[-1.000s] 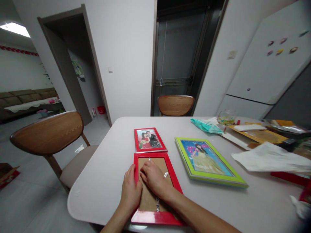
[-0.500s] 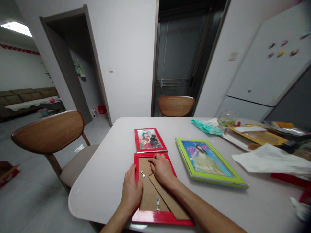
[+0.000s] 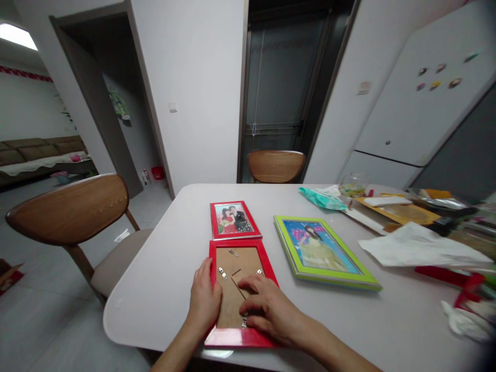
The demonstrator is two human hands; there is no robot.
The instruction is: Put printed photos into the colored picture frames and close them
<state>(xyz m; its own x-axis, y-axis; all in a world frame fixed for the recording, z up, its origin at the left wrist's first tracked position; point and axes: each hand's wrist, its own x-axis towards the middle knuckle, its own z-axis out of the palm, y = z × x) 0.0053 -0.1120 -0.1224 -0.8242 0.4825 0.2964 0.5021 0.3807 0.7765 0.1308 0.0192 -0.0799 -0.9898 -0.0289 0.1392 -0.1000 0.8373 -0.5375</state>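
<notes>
A red picture frame (image 3: 267, 261) lies face down at the table's near edge, its brown backing board (image 3: 228, 305) showing. Small metal clips sit around the board, among them a left clip (image 3: 222, 273), a top clip (image 3: 233, 252) and a right clip (image 3: 259, 271). My left hand (image 3: 205, 294) grips the frame's left side, thumb over the inner edge. Over the lower right of the board is my right hand (image 3: 267, 307), fingers bent and apart, the fingertips close to the bottom clip (image 3: 244, 322). Whether they touch that clip I cannot tell.
Beyond lies a smaller red frame (image 3: 235, 219) with a couple's photo. A green frame (image 3: 325, 249) lies to the right. White paper (image 3: 422, 245), a teal packet (image 3: 321, 198), a glass bowl (image 3: 353, 186) and envelopes crowd the right side. Wooden chairs stand left (image 3: 70, 206) and behind (image 3: 276, 166).
My right hand has moved from the top clip down toward the bottom clip, its fingers spreading. The top clip now sits at a different angle. My left hand stays on the frame's side.
</notes>
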